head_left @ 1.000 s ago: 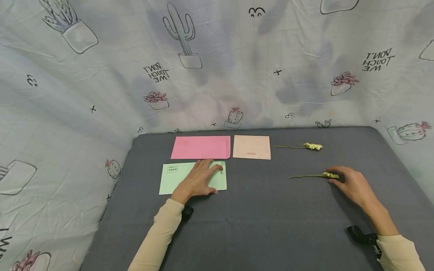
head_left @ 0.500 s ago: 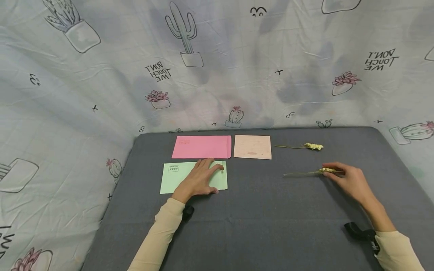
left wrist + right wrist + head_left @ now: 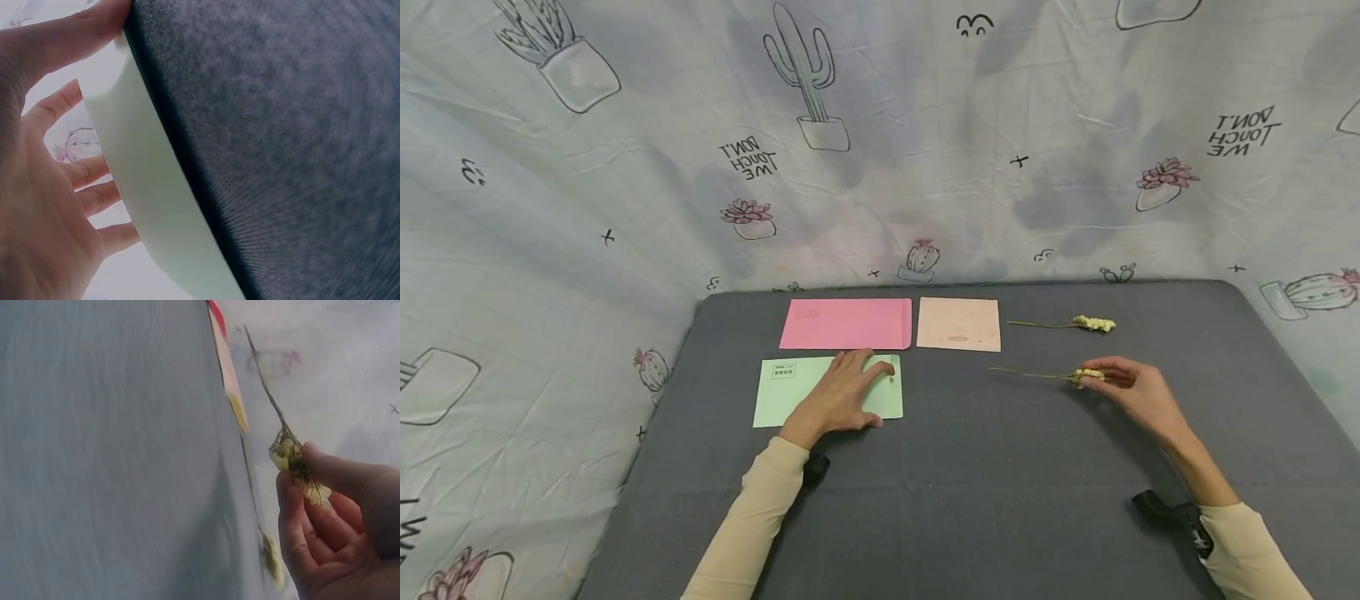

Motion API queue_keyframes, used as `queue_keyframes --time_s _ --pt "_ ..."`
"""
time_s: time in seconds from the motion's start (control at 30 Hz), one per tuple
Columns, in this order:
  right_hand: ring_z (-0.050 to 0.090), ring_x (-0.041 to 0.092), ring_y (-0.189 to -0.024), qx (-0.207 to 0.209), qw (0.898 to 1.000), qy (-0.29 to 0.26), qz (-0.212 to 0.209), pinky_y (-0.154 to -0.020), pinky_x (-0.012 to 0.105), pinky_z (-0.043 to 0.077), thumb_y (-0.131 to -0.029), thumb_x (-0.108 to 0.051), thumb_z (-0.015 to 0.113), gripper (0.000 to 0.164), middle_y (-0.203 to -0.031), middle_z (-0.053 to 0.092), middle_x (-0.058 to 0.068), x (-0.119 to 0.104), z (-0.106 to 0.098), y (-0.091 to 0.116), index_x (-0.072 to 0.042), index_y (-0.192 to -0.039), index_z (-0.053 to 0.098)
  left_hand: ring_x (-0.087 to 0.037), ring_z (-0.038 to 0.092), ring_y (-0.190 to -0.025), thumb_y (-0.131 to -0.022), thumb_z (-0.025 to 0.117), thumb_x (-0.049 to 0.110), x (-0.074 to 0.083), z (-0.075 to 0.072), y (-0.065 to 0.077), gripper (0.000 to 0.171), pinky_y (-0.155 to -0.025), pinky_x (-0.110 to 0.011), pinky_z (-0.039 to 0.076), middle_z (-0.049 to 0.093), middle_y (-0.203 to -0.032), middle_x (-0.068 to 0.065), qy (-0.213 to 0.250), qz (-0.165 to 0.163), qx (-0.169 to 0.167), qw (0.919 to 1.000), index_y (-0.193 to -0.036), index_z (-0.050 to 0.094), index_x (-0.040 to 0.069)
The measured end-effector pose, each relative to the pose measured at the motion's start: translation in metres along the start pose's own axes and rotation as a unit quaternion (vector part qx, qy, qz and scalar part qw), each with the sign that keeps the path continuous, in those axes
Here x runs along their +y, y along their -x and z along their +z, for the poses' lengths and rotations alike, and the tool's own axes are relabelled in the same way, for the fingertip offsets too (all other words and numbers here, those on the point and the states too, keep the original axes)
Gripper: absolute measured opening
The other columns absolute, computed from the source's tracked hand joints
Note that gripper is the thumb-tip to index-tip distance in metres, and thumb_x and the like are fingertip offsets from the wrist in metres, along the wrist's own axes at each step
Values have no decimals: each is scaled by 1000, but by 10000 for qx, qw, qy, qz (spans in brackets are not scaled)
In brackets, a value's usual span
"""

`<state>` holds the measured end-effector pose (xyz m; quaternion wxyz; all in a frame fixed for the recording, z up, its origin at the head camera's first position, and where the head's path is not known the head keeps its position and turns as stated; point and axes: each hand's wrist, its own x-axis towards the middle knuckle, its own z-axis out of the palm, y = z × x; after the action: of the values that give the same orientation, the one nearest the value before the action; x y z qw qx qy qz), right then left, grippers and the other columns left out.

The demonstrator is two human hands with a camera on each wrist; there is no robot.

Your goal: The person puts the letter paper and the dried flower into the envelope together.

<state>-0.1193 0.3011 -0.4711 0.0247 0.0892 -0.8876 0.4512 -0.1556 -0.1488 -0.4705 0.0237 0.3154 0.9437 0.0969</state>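
My right hand [image 3: 1138, 396] pinches a dried yellow flower [image 3: 1086, 377] by its blossom, between thumb and fingertips. The thin stem points left, and in the right wrist view the flower [image 3: 290, 456] is held above the tabletop. My left hand [image 3: 838, 396] lies across a light green envelope [image 3: 790, 396], fingers spread and covering part of it. In the left wrist view the thumb reaches to the near edge of the green envelope [image 3: 144, 162], and the other fingertips meet its far side.
A pink envelope [image 3: 850, 325] lies behind the green one, with a peach envelope [image 3: 958, 325] to its right. Another dried yellow flower [image 3: 1093, 324] lies farther right. The grey table [image 3: 985, 508] ends at a cactus-print cloth [image 3: 880, 167].
My right hand has lifted the near flower off the table and carried it to the left. The left hand stays in place on the green envelope.
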Motion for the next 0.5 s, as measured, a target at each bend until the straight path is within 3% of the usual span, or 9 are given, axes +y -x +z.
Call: queue_keyframes --time_s 0.17,0.3,0.4,0.5 --pt "64 -5 -88 -308 9978 -346 468 -73 16 49 -95 -27 66 39 -100 69 -16 -4 11 -9 0 -123 64 -29 40 -128 -69 87 43 0 0 -1 73 -112 -50 26 44 -137 -14 -17 13 75 10000 -131 53 25" --pt "67 6 -86 -423 9937 -607 843 -71 23 53 -95 -31 65 46 -104 72 -1 -9 17 -16 2 -127 61 -28 40 -128 -69 87 43 0 1 -3 73 -111 -50 27 44 -137 -13 -68 41 157 9998 -131 53 25" --pt "68 6 -87 -543 9901 -744 1055 -73 25 54 -95 -33 65 51 -111 71 11 -13 20 -22 3 -129 59 -28 39 -128 -68 87 43 0 2 -4 73 -112 -50 26 44 -137 -13 -52 33 162 9998 -131 53 25" --pt "67 4 -86 -626 9878 -788 1189 -74 24 54 -94 -34 66 53 -114 70 16 -17 24 -29 4 -130 58 -28 39 -128 -68 87 43 0 3 -5 74 -112 -50 25 44 -137 -13 -26 7 152 9999 -131 53 26"
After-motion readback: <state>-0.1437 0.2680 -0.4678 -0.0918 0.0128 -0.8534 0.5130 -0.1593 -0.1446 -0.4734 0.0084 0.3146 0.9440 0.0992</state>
